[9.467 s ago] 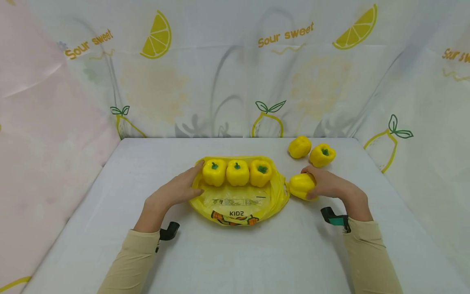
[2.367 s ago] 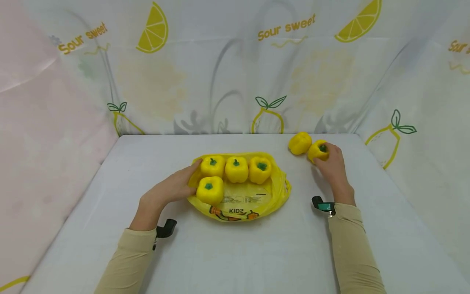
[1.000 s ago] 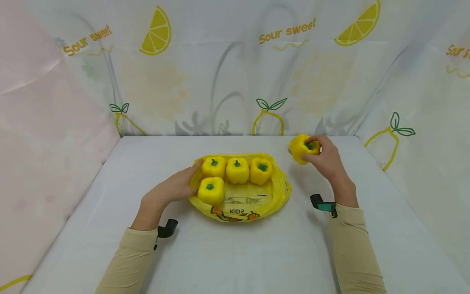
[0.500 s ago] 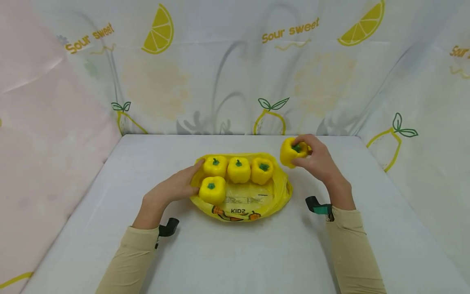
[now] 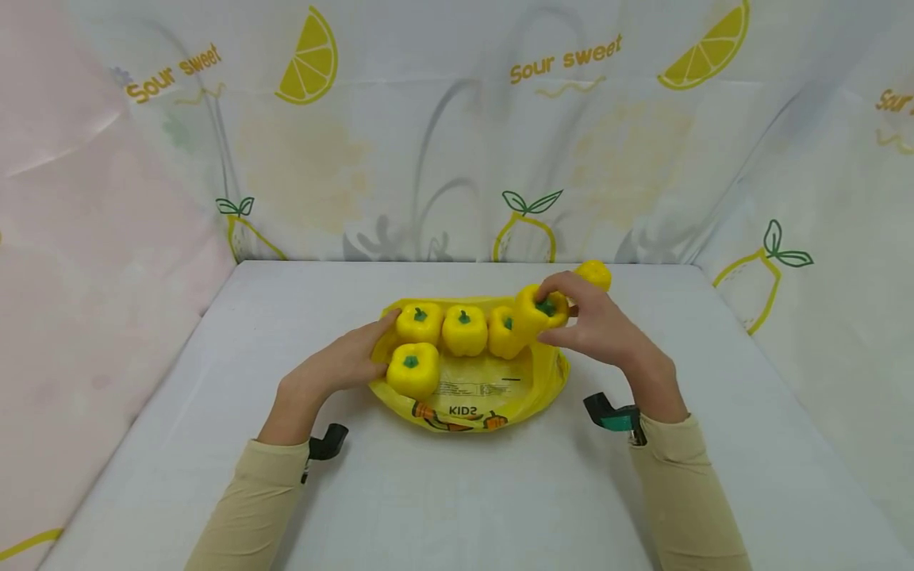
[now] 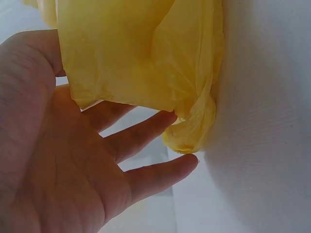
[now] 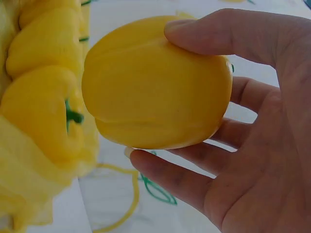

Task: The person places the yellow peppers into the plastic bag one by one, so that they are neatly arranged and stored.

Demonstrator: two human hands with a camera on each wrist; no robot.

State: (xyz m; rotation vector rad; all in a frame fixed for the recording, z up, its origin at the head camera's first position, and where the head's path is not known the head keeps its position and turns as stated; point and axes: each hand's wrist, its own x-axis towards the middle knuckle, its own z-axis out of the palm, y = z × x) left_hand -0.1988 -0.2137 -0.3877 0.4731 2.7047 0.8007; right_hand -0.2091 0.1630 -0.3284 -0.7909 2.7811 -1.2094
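A yellow plastic bag (image 5: 548, 371) lies spread open on the table. In it sit several yellow bell peppers: a row at the back with a middle pepper (image 5: 464, 335), and a front-left pepper (image 5: 412, 376). My left hand (image 5: 336, 361) holds the bag's left rim. In the left wrist view, the thumb hooks behind the bag's edge (image 6: 112, 63) and the other fingers spread along it. My right hand (image 5: 600, 321) grips another bell pepper (image 7: 155, 87) between thumb and fingers, over the bag's back right corner. It partly hides the row's right-hand pepper (image 5: 502, 337).
One more yellow bell pepper (image 5: 594, 274) lies at the table's back right, partly behind my right hand. The white table (image 5: 457, 500) ends at a lemon-printed curtain (image 5: 443, 159) at the back. Curtains also hang at both sides.
A fourth pepper came to rest at the bag's front left. My right hand then took hold of one from the back right and carried it left over the bag. My left hand stays at the rim.
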